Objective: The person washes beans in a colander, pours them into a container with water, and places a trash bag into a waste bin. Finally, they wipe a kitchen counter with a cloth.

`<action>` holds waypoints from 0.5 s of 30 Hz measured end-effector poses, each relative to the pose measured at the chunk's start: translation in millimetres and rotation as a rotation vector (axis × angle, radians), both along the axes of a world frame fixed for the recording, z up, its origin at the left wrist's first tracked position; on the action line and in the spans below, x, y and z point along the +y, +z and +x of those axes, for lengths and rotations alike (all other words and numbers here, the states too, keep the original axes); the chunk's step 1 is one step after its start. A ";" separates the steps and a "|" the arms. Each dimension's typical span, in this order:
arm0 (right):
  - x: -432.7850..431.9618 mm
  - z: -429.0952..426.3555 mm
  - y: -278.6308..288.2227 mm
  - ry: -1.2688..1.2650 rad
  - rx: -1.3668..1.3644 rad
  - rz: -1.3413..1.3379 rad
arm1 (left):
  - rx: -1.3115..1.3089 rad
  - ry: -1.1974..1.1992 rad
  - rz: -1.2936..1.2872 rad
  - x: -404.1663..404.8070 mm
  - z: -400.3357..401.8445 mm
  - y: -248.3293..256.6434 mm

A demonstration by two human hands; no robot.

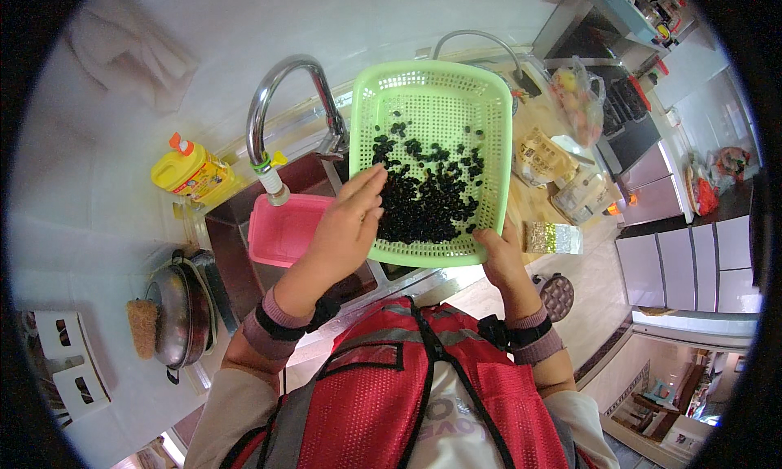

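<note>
A light green perforated plastic basket is tilted so that its inside faces me. Many small black beans lie in its lower half, and a few are scattered higher up. My right hand grips the lower right corner, with the thumb on the rim. Over the left rim reaches my left hand, fingers stretched out at the edge of the beans; whether they touch the beans is unclear. A pink plastic basin sits in the dark sink, partly behind my left forearm.
A chrome faucet arches over the basin. A yellow bottle stands behind the sink. On the right are a bag of fruit, a gold pouch and a vacuum-sealed pack. A wok hangs at left.
</note>
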State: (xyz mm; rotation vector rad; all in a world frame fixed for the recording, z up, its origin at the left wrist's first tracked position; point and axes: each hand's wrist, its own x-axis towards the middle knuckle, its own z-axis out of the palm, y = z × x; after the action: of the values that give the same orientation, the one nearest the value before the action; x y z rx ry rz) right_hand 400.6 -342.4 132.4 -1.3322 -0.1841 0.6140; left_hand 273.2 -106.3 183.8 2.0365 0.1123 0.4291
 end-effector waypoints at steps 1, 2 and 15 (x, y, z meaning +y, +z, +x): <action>-0.5 0.6 -2.6 0.003 0.004 0.003 | -0.039 0.011 -0.052 4.1 -1.9 -2.3; -1.1 1.1 -3.9 0.006 0.007 0.007 | -0.078 0.022 -0.105 9.1 -3.3 -6.4; 3.4 1.4 -1.0 0.048 0.017 0.001 | -0.116 0.203 -0.787 20.8 -13.5 -3.5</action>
State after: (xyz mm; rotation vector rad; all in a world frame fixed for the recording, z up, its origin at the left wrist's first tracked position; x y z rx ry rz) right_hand 402.0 -339.0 131.4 -1.3242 -0.2029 0.6657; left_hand 259.7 -85.4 180.3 1.2278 0.3589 0.5255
